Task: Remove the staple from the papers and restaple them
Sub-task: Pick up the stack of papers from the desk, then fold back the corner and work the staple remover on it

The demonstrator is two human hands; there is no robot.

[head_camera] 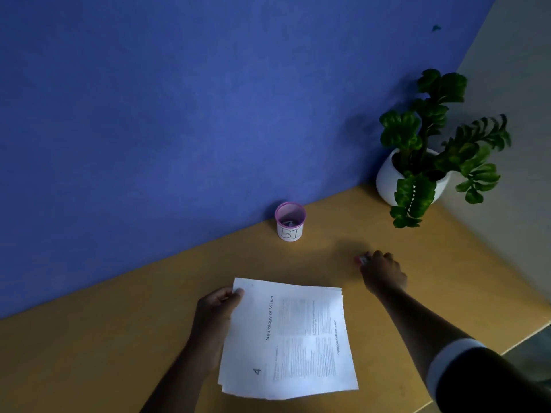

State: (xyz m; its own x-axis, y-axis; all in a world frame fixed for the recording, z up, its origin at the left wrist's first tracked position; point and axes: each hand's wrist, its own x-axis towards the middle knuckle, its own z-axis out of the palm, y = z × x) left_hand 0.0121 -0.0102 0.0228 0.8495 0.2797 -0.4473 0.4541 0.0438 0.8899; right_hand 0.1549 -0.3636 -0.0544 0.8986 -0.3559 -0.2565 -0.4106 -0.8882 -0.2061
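A stack of printed papers [301, 341], headed "Neurology of Vision", lies on the tan table [143, 338] in front of me. My left hand [216, 311] grips the stack by its far left corner, thumb on top. My right hand [383, 272] reaches out past the papers' far right corner, fingers curled over a small pink and silver tool [361, 259] on the table. Most of that tool is hidden under the fingers, so I cannot say whether it is a stapler or a staple remover. I cannot make out a staple on the papers.
A small pink-rimmed cup [290, 222] with a white label reading "BI" stands by the blue wall [179, 114], with scraps inside. A potted green plant [423, 162] in a white pot fills the far right corner. The table's right edge [521, 338] runs close to my right arm.
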